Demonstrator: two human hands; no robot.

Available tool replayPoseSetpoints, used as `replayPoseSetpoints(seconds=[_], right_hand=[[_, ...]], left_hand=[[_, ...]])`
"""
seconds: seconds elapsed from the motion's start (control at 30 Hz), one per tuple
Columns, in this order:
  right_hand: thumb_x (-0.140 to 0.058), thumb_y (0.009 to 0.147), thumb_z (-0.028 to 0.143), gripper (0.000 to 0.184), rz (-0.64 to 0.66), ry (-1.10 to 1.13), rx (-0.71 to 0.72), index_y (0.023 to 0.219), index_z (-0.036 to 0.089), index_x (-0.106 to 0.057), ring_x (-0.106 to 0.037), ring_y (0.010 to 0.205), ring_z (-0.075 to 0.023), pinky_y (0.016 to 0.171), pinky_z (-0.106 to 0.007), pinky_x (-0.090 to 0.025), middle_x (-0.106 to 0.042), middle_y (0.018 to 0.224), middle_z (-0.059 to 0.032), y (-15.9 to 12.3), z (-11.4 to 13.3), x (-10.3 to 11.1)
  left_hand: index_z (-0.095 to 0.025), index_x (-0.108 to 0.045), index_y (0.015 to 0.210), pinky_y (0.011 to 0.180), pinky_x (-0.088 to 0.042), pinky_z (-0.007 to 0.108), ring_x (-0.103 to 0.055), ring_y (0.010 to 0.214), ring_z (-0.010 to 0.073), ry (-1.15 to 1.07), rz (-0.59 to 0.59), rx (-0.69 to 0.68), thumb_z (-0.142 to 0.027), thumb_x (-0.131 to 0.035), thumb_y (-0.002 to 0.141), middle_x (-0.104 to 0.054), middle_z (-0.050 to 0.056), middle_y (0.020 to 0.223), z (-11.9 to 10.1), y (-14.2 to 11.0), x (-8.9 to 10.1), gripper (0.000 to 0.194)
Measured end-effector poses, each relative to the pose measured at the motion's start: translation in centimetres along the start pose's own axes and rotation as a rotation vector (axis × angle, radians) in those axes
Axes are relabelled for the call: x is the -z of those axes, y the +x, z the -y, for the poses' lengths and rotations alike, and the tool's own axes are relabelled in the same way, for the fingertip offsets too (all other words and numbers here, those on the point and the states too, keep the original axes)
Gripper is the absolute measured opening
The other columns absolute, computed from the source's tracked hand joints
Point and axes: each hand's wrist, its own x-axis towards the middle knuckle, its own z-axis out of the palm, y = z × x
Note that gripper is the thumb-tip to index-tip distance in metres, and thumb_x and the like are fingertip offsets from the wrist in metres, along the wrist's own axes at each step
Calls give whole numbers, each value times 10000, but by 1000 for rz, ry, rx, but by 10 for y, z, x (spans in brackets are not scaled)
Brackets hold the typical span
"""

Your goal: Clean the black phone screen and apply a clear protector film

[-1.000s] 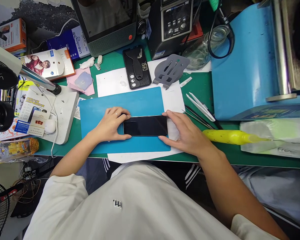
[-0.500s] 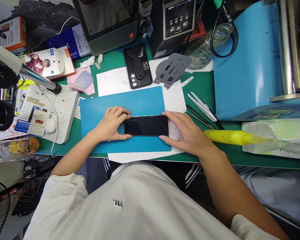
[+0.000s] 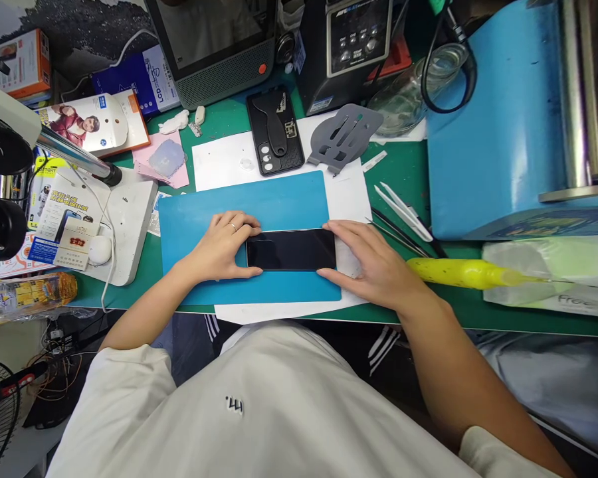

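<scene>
While the left hand [image 3: 226, 247] and right hand [image 3: 375, 265] grip its opposite ends by the long edges, the flat black glass-faced phone [image 3: 292, 250], likely light, stiff, slippery and fragile, lies on the blue rectangular mat [image 3: 244, 201], best held by its rims.

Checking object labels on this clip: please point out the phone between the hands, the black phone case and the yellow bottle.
phone [image 3: 292, 250]: head view, screen
black phone case [image 3: 260, 136]: head view, back
yellow bottle [image 3: 448, 272]: head view, body

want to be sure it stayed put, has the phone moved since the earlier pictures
No, the phone shows no visible shift against the blue mat beneath it.
</scene>
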Motion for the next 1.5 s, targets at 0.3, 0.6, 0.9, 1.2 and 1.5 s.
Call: replayPoseSetpoints(seconds=[0.3,0.6,0.9,1.2,1.5], right_hand=[[-704,961,433,856,-57,34,55,1684,341,-255,-622,1338,-364,1133,-568,-538,-617,1488,-128,1,-1,1],[-719,957,395,883,-93,21,99,1694,340,-235,-641,1313,-356,1104,-536,-573,-595,1489,-135,0,-1,1],[-744,941,383,910,-106,7,118,1695,344,-237,-665,1264,-352,1043,-505,-610,-606,1440,-141,2,1,2],[-698,968,412,885,-41,-10,83,1702,334,-209,-626,1275,-367,1046,-529,-586,-576,1419,-156,2,0,1],[-669,980,455,880,-25,-17,56,1704,352,-178,-619,1295,-374,1067,-539,-571,-574,1427,-152,2,1,2]], left_hand=[[-189,-598,1256,1071,-369,505,-554,1281,358,4,-25,-25,-528,-828,822,-645,149,1359,1,0,-2,597],[-204,-596,1267,1091,-356,520,-545,1296,369,-7,-14,-11,-531,-817,826,-640,146,1368,1,0,-2,592],[-202,-586,1259,1076,-366,498,-553,1284,357,16,-15,-16,-532,-821,825,-642,142,1364,1,0,-2,593],[-195,-589,1266,1066,-367,493,-554,1275,359,24,-22,-22,-527,-828,822,-644,143,1357,1,0,-3,603],[-201,-596,1255,1081,-358,503,-544,1288,367,12,0,-5,-535,-821,821,-639,146,1367,0,1,-2,593]])
